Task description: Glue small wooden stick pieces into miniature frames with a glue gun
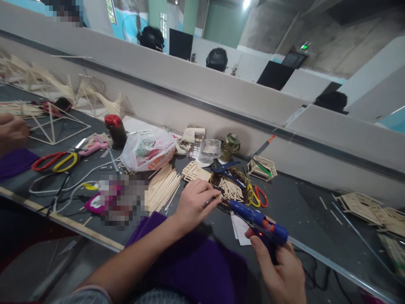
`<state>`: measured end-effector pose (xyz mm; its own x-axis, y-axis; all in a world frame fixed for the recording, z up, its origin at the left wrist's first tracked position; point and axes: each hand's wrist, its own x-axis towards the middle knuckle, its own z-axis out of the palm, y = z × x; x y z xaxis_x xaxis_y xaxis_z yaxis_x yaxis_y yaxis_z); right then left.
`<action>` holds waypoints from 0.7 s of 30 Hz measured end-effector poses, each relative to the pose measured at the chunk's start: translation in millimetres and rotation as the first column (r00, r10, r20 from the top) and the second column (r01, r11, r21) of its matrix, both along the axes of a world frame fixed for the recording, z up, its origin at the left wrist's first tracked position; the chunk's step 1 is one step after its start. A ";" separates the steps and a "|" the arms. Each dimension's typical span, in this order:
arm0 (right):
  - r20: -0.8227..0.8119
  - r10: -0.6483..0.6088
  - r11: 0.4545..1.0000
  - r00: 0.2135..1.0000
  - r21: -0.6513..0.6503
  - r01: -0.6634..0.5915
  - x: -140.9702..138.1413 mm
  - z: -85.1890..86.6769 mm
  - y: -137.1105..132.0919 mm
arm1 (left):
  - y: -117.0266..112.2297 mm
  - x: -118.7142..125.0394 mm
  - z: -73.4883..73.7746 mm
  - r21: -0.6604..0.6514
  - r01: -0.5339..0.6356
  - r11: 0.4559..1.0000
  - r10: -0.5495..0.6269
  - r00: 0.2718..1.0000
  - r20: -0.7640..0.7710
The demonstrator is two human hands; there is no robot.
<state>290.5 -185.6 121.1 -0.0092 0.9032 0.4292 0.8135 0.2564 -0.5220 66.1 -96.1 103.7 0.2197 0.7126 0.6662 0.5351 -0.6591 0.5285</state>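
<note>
My right hand (pixel 280 270) grips a blue glue gun (pixel 257 219) by its handle, nozzle pointing up-left. My left hand (pixel 194 202) is pinched closed just in front of the nozzle, holding something thin that I cannot make out. Right behind both hands lies a round dark tray (pixel 218 177) with short wooden sticks (pixel 230 188) in it. A loose pile of long wooden sticks (pixel 162 185) lies left of my left hand. Purple cloth (pixel 193 261) covers my lap under my left forearm.
On the dark table: red-and-yellow scissors (pixel 55 161), a pink tool (pixel 93 147), white cables (pixel 63 185), a plastic bag (pixel 148 150), a red-capped jar (pixel 115 130), blue pliers (pixel 225 167), small stick models (pixel 262 168). Another person's hand (pixel 11 131) is far left. A partition wall (pixel 190 88) runs behind.
</note>
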 end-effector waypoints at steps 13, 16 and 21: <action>-0.028 -0.045 0.998 0.999 -0.051 0.043 -3.8 0.0 1.9 | -0.7 0.7 0.7 -0.010 0.006 1.000 -0.006 1.000 -0.013; -0.025 -0.045 0.998 0.999 -0.042 0.044 -3.4 -0.5 2.3 | -0.4 0.8 0.8 -0.013 0.004 1.000 -0.004 1.000 -0.010; -0.007 -0.049 0.998 0.999 -0.044 0.049 1.2 -3.2 2.1 | -0.2 0.6 1.1 -0.013 0.002 1.000 -0.003 1.000 -0.016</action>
<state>291.7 -183.5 117.8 0.0389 0.9202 0.3894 0.8205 0.1930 -0.5380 66.8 -96.3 104.8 0.2320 0.7210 0.6530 0.5419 -0.6532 0.5287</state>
